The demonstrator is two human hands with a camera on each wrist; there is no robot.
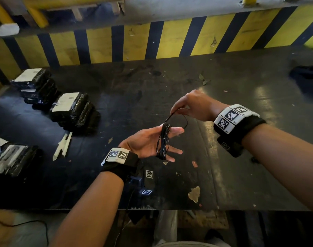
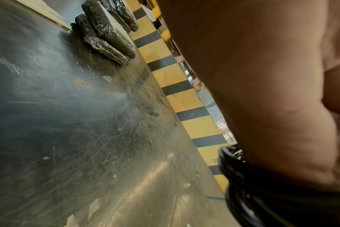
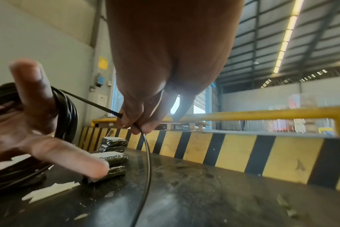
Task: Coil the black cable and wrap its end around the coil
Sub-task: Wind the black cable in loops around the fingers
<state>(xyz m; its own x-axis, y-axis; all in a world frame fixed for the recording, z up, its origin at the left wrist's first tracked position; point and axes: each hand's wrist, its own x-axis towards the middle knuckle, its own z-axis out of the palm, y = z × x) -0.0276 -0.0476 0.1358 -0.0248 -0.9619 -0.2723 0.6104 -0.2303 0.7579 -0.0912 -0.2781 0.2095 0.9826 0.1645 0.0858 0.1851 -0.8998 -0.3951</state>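
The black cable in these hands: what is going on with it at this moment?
A person is winding the black cable into a coil around the spread fingers of the left hand. The right hand pinches the free strand just above the coil, over a dark table. Several turns are on the fingers; the end is not yet wrapped around them. Black wrapped bundles sit on the table's left side.

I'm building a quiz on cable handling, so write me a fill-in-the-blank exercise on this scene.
1. The coil of black cable is looped around the fingers of the ____ hand.
2. The right hand pinches the cable's loose strand, holding it ____ the coil.
3. The left hand has its fingers spread, with the palm facing ____.
4. The barrier behind the table is striped black and ____.

Missing words: left; above; up; yellow
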